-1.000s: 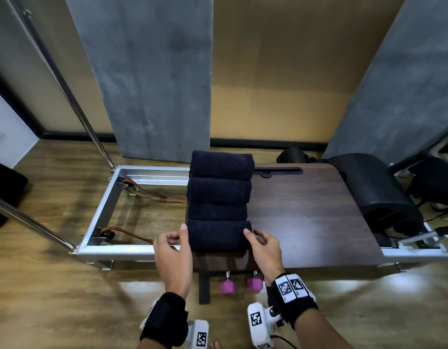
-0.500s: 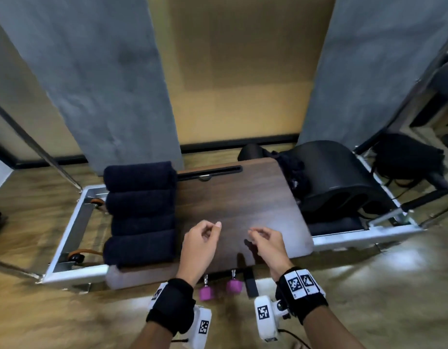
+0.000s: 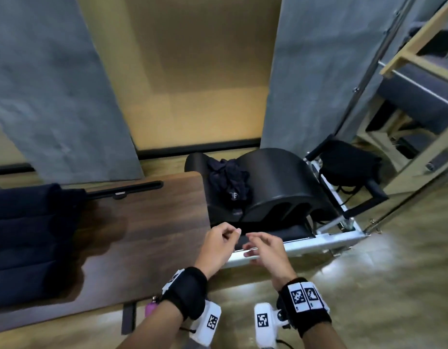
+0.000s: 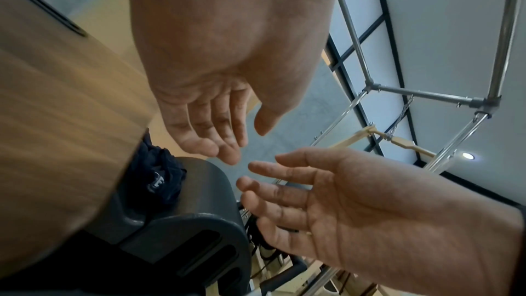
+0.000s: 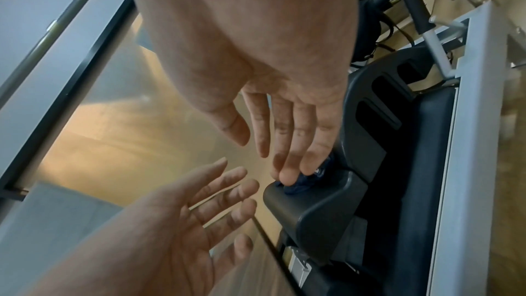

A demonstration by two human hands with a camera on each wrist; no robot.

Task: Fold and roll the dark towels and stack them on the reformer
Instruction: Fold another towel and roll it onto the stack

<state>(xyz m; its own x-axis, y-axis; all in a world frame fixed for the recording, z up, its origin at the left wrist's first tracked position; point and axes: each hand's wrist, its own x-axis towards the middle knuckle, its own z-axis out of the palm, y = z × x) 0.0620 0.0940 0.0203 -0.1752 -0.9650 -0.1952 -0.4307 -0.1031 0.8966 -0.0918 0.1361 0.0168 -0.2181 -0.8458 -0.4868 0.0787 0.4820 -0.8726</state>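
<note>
Several rolled dark towels (image 3: 31,238) lie side by side at the left end of the reformer's wooden board (image 3: 142,230). A crumpled dark towel (image 3: 229,182) lies on the black arc barrel (image 3: 273,182) beyond the board's right end; it also shows as the crumpled towel (image 4: 158,177) in the left wrist view. My left hand (image 3: 217,245) and right hand (image 3: 263,248) hover close together, in front of the barrel, short of the towel. Both hands are empty with relaxed fingers; the left hand (image 4: 216,125) and right hand (image 5: 279,138) show bare palms.
The silver reformer frame (image 3: 318,243) runs under my hands. A black bag (image 3: 348,167) sits right of the barrel. Grey wall panels stand behind, and metal and wooden apparatus (image 3: 419,59) at the far right. Pink weights (image 3: 151,307) hang below the board.
Both hands left the front rolled towel and moved right along the board toward the barrel. My view swung right, so the rolled towels now sit at the left edge.
</note>
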